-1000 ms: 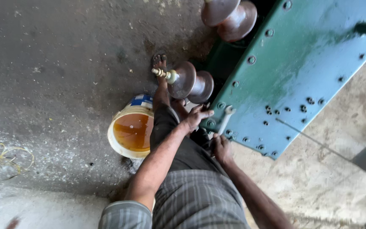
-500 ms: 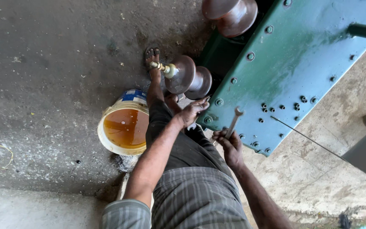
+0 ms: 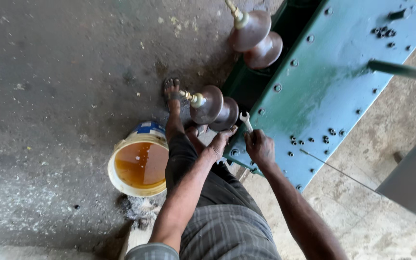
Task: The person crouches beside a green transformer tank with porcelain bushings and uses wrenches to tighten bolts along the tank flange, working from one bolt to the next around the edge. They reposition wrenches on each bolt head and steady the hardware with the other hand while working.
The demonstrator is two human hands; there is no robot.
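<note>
We see the right hand (image 3: 260,148) closed around a spanner (image 3: 245,121), its open head pointing up at the near edge of the green tank (image 3: 323,91). The left hand (image 3: 219,143) rests loosely open against that same edge, just left of the spanner. Left of the tank stands a bucket (image 3: 139,166) of amber oil. Farther along the tank's edge sit brown insulators (image 3: 213,107).
</note>
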